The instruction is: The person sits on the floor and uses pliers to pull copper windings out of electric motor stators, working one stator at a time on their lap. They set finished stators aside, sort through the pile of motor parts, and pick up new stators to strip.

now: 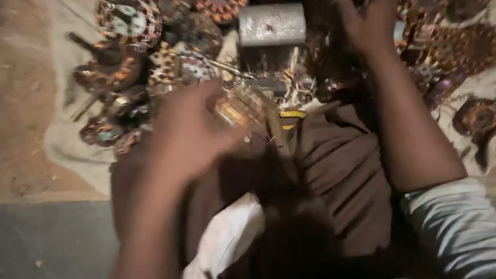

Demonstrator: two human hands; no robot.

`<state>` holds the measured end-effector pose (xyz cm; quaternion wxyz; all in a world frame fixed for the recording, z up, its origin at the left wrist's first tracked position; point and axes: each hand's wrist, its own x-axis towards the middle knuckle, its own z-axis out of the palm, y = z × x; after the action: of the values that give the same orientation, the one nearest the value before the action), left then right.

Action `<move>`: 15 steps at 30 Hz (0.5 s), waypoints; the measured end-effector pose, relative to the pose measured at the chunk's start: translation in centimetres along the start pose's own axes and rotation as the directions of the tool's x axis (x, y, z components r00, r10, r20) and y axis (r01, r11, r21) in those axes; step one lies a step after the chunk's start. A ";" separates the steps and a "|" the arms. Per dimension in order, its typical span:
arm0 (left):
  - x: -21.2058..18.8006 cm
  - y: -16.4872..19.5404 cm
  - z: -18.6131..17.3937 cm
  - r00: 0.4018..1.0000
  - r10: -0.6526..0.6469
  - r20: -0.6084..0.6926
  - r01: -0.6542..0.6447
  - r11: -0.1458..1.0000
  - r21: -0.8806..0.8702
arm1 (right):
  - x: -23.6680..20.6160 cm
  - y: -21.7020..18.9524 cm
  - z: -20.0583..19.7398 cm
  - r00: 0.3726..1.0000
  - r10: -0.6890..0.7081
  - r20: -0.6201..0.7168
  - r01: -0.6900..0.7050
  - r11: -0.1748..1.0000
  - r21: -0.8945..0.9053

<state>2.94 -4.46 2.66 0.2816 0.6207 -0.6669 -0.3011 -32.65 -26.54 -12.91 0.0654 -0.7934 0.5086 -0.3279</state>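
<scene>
Reaching hands: L (189,131) blurred, half-open by coil (241,109); R (365,23) open over copper windings (455,44).

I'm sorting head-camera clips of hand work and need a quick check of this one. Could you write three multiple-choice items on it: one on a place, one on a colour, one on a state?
1. Where does the silvery cylinder lie?
A. at the top middle, among the wound coils
B. on the bare floor at lower left
C. in the left hand

2. What colour is the sleeve on the right arm?
A. red
B. light grey
C. black

3. How is the left hand?
A. resting flat on the grey floor
B. closed in a fist round the cylinder
C. blurred, over the pile of coils

Answers:
1 A: it sits at the top of the view between the round copper-wound parts.
2 B: the pushed-up sleeve is pale grey.
3 C: its outline is smeared and its grip cannot be read. The right hand reaches into the pile farther up.
</scene>
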 end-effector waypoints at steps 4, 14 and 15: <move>-5.8 4.0 6.6 0.990 -0.139 0.033 0.105 0.548 -0.830 | -1.2 -6.0 -3.4 0.990 -0.028 -0.142 0.022 0.999 -0.039; -9.3 6.2 11.9 0.978 -0.175 0.114 -0.033 -0.665 -0.746 | -8.8 -19.4 -3.0 0.396 0.193 0.898 0.135 0.955 -0.265; -9.9 5.9 11.6 0.976 -0.194 0.097 -0.054 -0.649 -0.759 | -9.1 -19.5 -3.0 0.370 0.233 0.900 0.160 0.938 -0.308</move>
<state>-8.95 6.36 -0.57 0.6977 0.0793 0.0685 -0.7087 -21.90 -8.83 -6.19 0.2065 -0.8257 0.4498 0.2705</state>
